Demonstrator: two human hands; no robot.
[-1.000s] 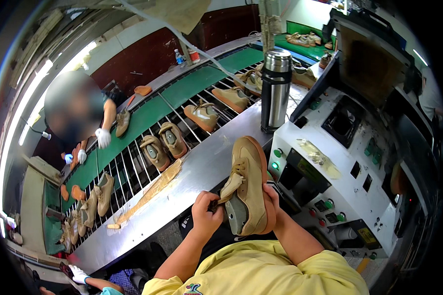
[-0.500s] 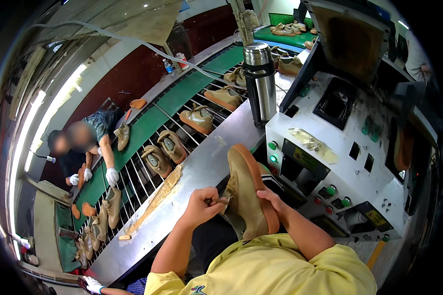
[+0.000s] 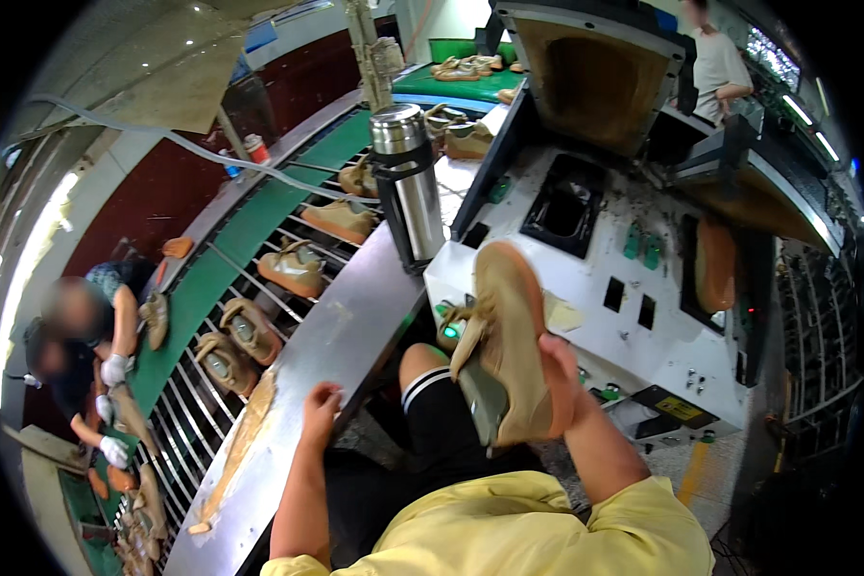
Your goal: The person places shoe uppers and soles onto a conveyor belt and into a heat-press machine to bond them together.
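My right hand is closed round the gum-coloured sole side of a tan suede sneaker. The sneaker is held toe up in front of the machine, with its laces and loosened tongue hanging to the left. Part of my right hand is hidden behind the shoe. Apart from the shoe, my left hand hovers over the metal ledge; its fingers are loosely bent and I see nothing in them.
A white press machine with raised lids stands at right, another sole in its side bay. A steel thermos stands beside it. Sneakers line a roller conveyor. Two co-workers with white gloves work across it.
My left hand has let go of the shoe's lace area and moved left. My right hand has turned the sneaker slightly. The view has swung right, bringing a standing person into sight.
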